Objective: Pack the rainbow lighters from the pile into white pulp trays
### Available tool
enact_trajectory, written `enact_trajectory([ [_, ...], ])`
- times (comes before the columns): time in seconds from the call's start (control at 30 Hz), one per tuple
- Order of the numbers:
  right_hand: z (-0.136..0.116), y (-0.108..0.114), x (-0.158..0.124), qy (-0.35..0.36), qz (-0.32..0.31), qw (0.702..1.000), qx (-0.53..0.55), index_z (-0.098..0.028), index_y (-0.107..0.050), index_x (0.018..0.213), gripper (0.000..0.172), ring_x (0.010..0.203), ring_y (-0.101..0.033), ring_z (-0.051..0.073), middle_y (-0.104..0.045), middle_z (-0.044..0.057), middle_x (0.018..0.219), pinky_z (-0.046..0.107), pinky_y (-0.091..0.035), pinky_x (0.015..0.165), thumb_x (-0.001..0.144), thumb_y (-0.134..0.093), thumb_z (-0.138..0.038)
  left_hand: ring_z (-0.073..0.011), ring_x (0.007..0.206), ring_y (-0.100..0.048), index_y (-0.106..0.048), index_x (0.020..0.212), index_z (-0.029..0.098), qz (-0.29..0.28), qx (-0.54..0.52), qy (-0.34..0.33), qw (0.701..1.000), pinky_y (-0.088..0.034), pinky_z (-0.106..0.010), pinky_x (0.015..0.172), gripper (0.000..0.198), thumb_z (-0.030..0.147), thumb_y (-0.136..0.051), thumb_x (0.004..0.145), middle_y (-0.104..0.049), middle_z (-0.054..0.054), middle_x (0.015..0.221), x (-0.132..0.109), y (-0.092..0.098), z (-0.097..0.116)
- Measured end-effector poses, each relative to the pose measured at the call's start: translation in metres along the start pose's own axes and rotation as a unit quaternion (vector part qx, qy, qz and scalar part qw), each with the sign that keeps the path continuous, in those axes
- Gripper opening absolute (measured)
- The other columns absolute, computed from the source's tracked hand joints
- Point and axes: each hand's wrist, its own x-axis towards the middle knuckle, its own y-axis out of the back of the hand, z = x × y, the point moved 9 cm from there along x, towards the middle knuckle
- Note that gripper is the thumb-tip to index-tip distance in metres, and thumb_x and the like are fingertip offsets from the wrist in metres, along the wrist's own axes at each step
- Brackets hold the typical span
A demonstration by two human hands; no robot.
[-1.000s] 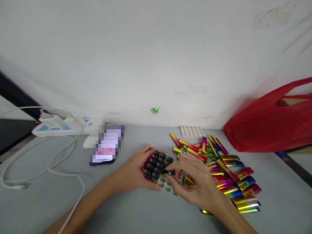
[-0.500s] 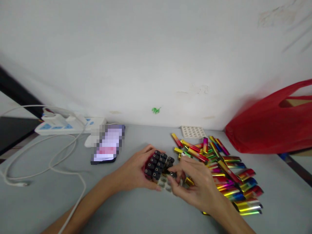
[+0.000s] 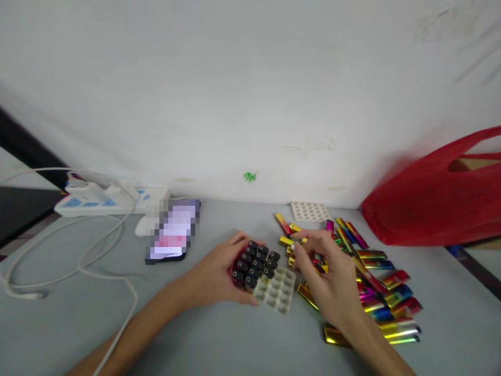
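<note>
My left hand [image 3: 215, 274] curls round the left side of a cluster of upright sticks with black, holed tops [image 3: 254, 263]. They stand in rows in a white tray with round pockets [image 3: 279, 292], whose right part shows bare pockets. My left thumb lies along the tray's near edge. My right hand [image 3: 326, 271] hovers over a pile of shiny, metallic-coloured flat sticks [image 3: 378, 290], its thumb and forefinger apart near the gold-coloured ones [image 3: 287, 241]. Nothing shows between those fingertips; its other fingers are partly hidden.
A second white pocketed tray [image 3: 310, 211] lies by the wall. At the right stands a red bag [image 3: 438, 203]. On the left are a phone [image 3: 174, 232], a white power strip [image 3: 156, 196] and a looping white cable [image 3: 133, 292], which crosses my left forearm.
My right hand has let go of a black-topped stick, which now stands in the tray, and has moved up and right over the pile. My left hand stays put.
</note>
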Motion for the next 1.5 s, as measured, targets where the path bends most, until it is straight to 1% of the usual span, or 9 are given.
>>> enact_trajectory([
  [0.1,0.026,0.018,0.008,-0.08,0.04,0.993,-0.081,-0.023,-0.068,0.11,0.011,0.065,-0.063,0.018,-0.066,-0.004,0.073,0.032,-0.046,0.066,0.102,-0.062,-0.028,-0.0312,0.12,-0.069,-0.067,0.14,0.026,0.002,-0.004,-0.003,1.0,-0.056,-0.044,0.109,0.086,0.048,-0.106,0.066,-0.065,-0.006,0.129,0.0,0.001,0.002],
  [0.2,0.043,0.019,0.014,-0.118,-0.018,0.975,-0.189,-0.024,-0.068,0.09,0.011,0.065,-0.061,0.021,-0.065,-0.001,0.07,0.034,-0.039,0.064,0.097,-0.064,-0.031,-0.0309,0.121,-0.069,-0.066,0.14,0.027,-0.001,-0.003,-0.001,1.0,-0.056,-0.043,0.109,0.086,0.045,-0.106,0.066,-0.064,-0.006,0.13,-0.001,0.001,0.002],
  [0.33,0.047,0.007,0.013,-0.111,-0.114,0.939,-0.304,-0.025,-0.068,0.086,0.016,0.068,-0.062,0.024,-0.067,0.001,0.073,0.034,-0.031,0.064,0.094,-0.069,-0.039,-0.031,0.12,-0.069,-0.066,0.141,0.028,-0.005,-0.001,-0.001,1.0,-0.056,-0.045,0.109,0.087,0.045,-0.106,0.066,-0.064,-0.005,0.13,-0.001,0.0,0.001],
  [0.57,0.044,-0.007,0.008,-0.102,-0.153,0.932,-0.312,-0.025,-0.065,0.086,0.02,0.067,-0.061,0.022,-0.07,0.001,0.081,0.032,-0.027,0.062,0.094,-0.073,-0.041,-0.0306,0.117,-0.07,-0.067,0.14,0.027,-0.001,0.001,-0.006,1.0,-0.057,-0.044,0.107,0.085,0.044,-0.107,0.066,-0.064,-0.005,0.127,0.0,0.001,0.003],
  [0.87,0.041,-0.001,0.009,-0.094,-0.106,0.971,-0.194,-0.024,-0.058,0.081,0.037,0.068,-0.054,0.021,-0.061,0.0,0.074,0.034,-0.033,0.064,0.103,-0.07,-0.051,-0.0302,0.119,-0.07,-0.067,0.141,0.028,0.0,-0.004,0.002,1.0,-0.057,-0.044,0.108,0.087,0.045,-0.106,0.066,-0.064,-0.005,0.129,-0.001,0.0,0.001],
  [1.03,0.035,-0.004,0.008,-0.15,-0.103,0.983,-0.006,-0.024,-0.055,0.083,0.043,0.071,-0.058,0.02,-0.063,0.001,0.076,0.033,-0.042,0.067,0.109,-0.058,-0.059,-0.0311,0.119,-0.07,-0.066,0.144,0.029,0.003,-0.007,-0.003,1.0,-0.056,-0.047,0.111,0.088,0.049,-0.105,0.067,-0.065,-0.005,0.129,-0.001,0.001,0.001],
  [1.17,0.032,-0.02,0.002,-0.216,-0.128,0.944,0.213,-0.025,-0.055,0.097,0.037,0.067,-0.066,0.019,-0.069,-0.001,0.076,0.031,-0.054,0.064,0.112,-0.052,-0.059,-0.0315,0.118,-0.07,-0.065,0.146,0.031,0.004,-0.012,-0.001,1.0,-0.057,-0.047,0.11,0.091,0.05,-0.105,0.067,-0.065,-0.006,0.129,-0.001,0.0,0.001],
  [1.3,0.035,-0.037,-0.008,-0.274,-0.153,0.894,0.318,-0.027,-0.055,0.11,0.036,0.048,-0.05,0.014,-0.062,-0.005,0.068,0.022,-0.036,0.038,0.108,-0.058,-0.063,-0.0309,0.118,-0.07,-0.066,0.145,0.031,0.006,-0.017,-0.002,1.0,-0.057,-0.046,0.11,0.09,0.049,-0.105,0.066,-0.065,-0.005,0.129,-0.001,0.001,0.003],
  [1.5,0.038,-0.047,-0.015,-0.319,-0.137,0.822,0.451,-0.027,-0.064,0.113,0.029,0.053,-0.037,0.011,-0.047,-0.006,0.071,0.023,-0.026,0.047,0.105,-0.069,-0.055,-0.031,0.118,-0.069,-0.066,0.144,0.028,0.0,-0.012,-0.003,1.0,-0.057,-0.046,0.109,0.088,0.05,-0.104,0.068,-0.065,-0.006,0.127,0.0,0.0,0.003],
])
